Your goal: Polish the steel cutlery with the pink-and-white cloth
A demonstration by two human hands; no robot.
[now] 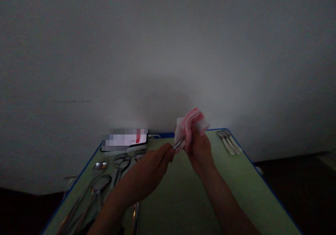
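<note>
Head view, dim. Shows a thin metal utensil [179, 144] pinched at its near end by the left hand [154, 166], fingers closed narrowly around the shaft. Cannot tell what kind of utensil, with the far end buried in a pink-and-white cloth [193, 123]. Bunched around that end and gripped from below by the right hand [201, 151], fingers curled tight on the folds. Held in the air, both together, above the far middle of a green table [183, 200] with a blue edge.

Lying on the table to the left: scissors [122, 163], a spoon [101, 165] and long metal instruments [96, 193] near the left forearm. Farther back, near the wall, a phone [124, 139] with a white cable [154, 136]. At the far right corner, well apart from the hands, white-handled cutlery [229, 142] laid side by side.
</note>
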